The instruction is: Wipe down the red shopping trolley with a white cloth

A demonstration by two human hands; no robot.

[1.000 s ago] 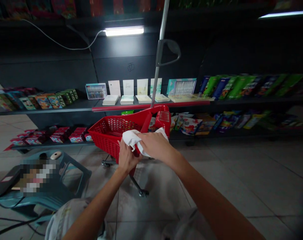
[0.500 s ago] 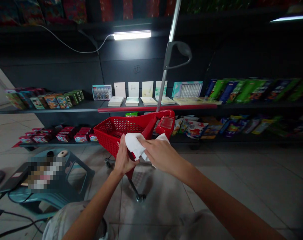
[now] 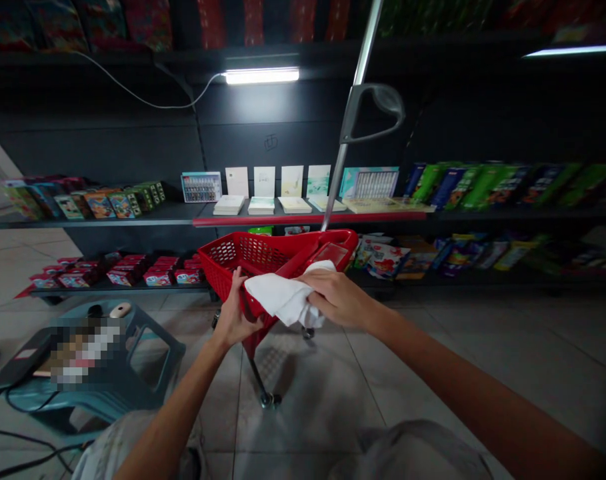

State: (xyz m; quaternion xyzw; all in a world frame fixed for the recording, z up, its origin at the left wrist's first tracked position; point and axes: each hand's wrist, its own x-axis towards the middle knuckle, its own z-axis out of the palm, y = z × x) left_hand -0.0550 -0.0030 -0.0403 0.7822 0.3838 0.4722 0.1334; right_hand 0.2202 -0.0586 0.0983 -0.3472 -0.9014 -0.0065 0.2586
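Note:
A red plastic shopping cart (image 3: pixel 273 250) with perforated sides stands in front of me on small wheels, tilted or turned a little. Gripping its near side is my left hand (image 3: pixel 235 317), the thumb and fingers spread around the basket's edge. My right hand (image 3: pixel 345 297) has a white cloth (image 3: pixel 285 297) bunched between its fingers. That cloth lies over the near rim and partly covers it. From the cart's right end a metal pole (image 3: pixel 337 160) with a grey loop handle (image 3: pixel 350 117) rises at a slant.
Behind the cart runs a dark shelf (image 3: pixel 313 219) with booklets (image 3: pixel 265 183), small boxes (image 3: pixel 103 203) and snack bags (image 3: pixel 483 183). More red boxes (image 3: pixel 127 270) fill the lower shelf. A blue-green stool (image 3: pixel 153 343) with a dark device and cables stands at left on the tiled floor.
My right hand has moved right with the cloth, which is now spread wider. The cart has turned slightly, and its pole has shifted right. My left hand stays at the basket's edge.

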